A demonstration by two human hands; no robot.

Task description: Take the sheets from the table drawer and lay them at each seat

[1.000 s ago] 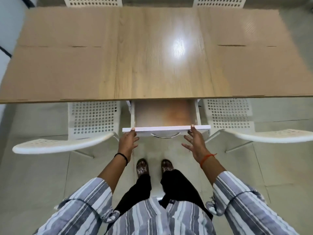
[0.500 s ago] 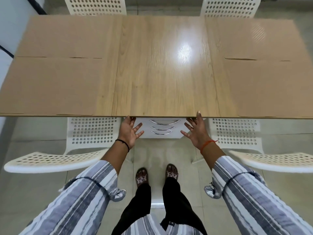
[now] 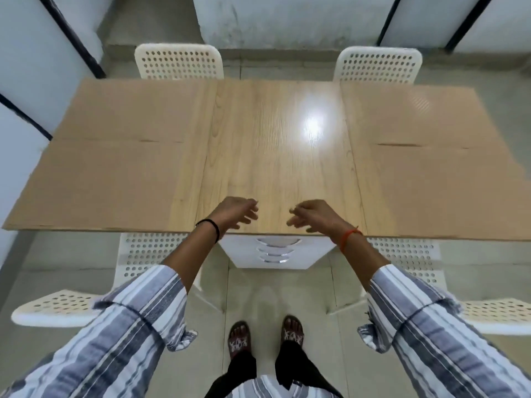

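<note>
Brown cardboard sheets: left pair point(image 3: 120, 156), right pair point(image 3: 431, 165), flat on pale wooden table point(image 3: 275, 156) by four seats. Left hand point(image 3: 234, 212), right hand point(image 3: 311, 215) hover near edge, fingers loosely curled, empty. White drawer unit point(image 3: 275, 254) closed.

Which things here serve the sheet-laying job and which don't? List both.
Job:
left sheet and right sheet, lying on the table
drawers, shut under its near edge
four chairs, e.g.
left hand and right hand, both holding nothing

Not the job:
wall panels
floor
</note>
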